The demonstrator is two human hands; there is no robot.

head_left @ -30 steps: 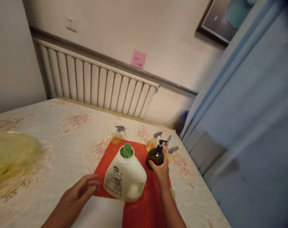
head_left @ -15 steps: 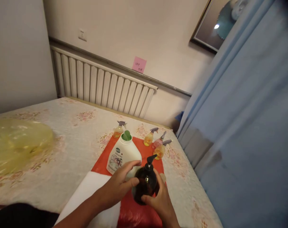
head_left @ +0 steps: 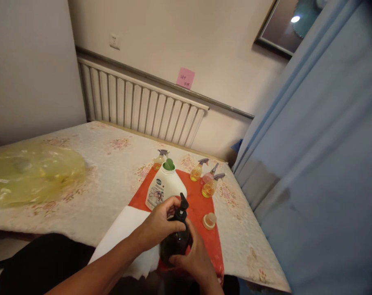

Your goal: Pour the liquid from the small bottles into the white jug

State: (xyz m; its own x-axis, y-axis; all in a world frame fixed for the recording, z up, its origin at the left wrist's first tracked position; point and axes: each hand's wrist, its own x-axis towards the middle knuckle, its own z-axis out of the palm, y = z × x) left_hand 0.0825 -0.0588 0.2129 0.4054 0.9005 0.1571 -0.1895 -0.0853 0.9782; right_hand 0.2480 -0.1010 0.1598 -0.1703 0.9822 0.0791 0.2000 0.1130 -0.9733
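Note:
A dark pump bottle [head_left: 177, 241] with a black pump head is between my hands, close to the table's front edge. My left hand [head_left: 165, 219] closes round its upper part, thumb across the collar below the pump. Lower down, my right hand [head_left: 193, 252] grips the bottle's body from the right. Just behind stands a white jug [head_left: 170, 184] with a printed label and a green piece in its open mouth. A translucent cap [head_left: 209, 221] lies on the red cloth [head_left: 198, 205] to the right.
Several small spray bottles [head_left: 196, 170] stand behind the jug. A white cloth [head_left: 124, 229] lies left of my hands. Further left is a yellow plastic bag [head_left: 35, 172] on the flowered tablecloth [head_left: 112, 176]. A blue curtain [head_left: 321, 143] hangs along the right, and a radiator [head_left: 139, 102] lines the wall.
The pump bottle has come nearer to me and a little left, with both hands on it. My left hand has closed round its neck. The translucent cap is now in plain view.

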